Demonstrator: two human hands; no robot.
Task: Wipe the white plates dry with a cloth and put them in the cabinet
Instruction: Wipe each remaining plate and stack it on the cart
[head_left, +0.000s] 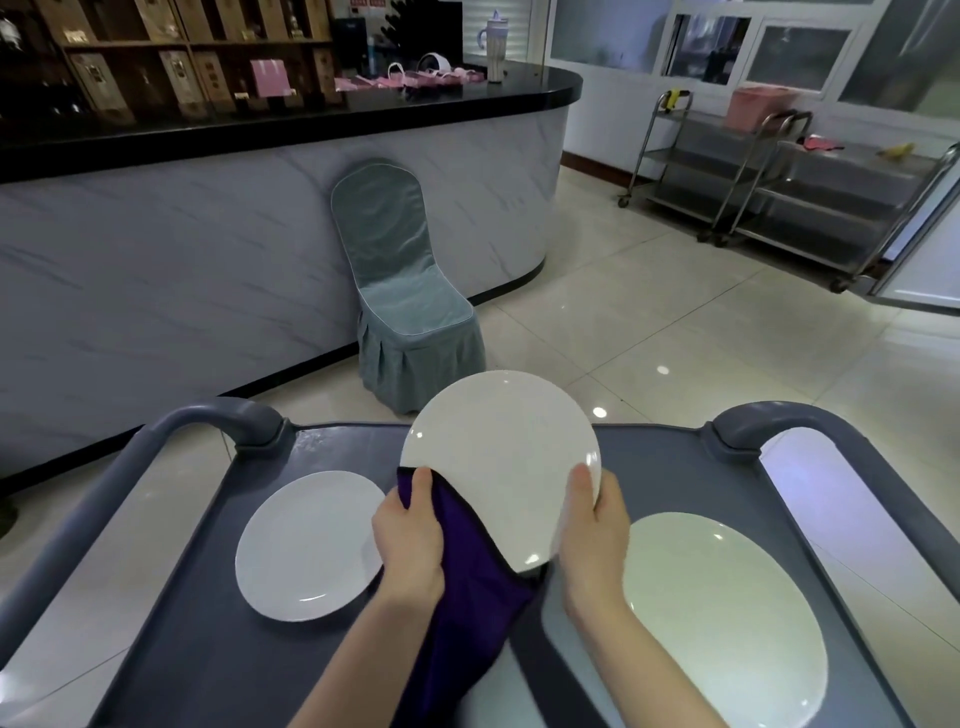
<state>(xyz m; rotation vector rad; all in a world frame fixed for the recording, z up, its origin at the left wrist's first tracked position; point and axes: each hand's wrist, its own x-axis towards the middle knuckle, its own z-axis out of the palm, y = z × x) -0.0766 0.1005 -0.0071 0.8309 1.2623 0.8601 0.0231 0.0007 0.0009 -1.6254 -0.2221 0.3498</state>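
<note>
A marble-patterned counter (260, 249) is filling the background, with a covered chair (410, 291) standing against it. In the foreground a grey service cart (675, 467) is carrying the work.

Two white plates are lying flat on its top: the right-hand plate (727, 623), just beside the right forearm, and the left-hand plate (311, 545), well apart from it on the other side. Between them, the held plate (504, 457) is being kept clear of the cart and tilted, so its face is showing to the camera.

A purple cloth (467, 582) is draping from this plate's lower left rim down between the forearms. The left hand (410, 545) is gripping the cloth against that rim, thumb on top. The right hand (592, 535) is pinching the bare right rim, thumb on the face and fingers hidden behind.

Judging from its gloss, the plate is rigid, fairly heavy glazed ware, slippery where wet and liable to chip or shatter if dropped. Opposite points on the rim are offering the safest hold, with cloth under at least one hand. The cloth is soft and is conforming easily. No cabinet is identifiable here.
</note>
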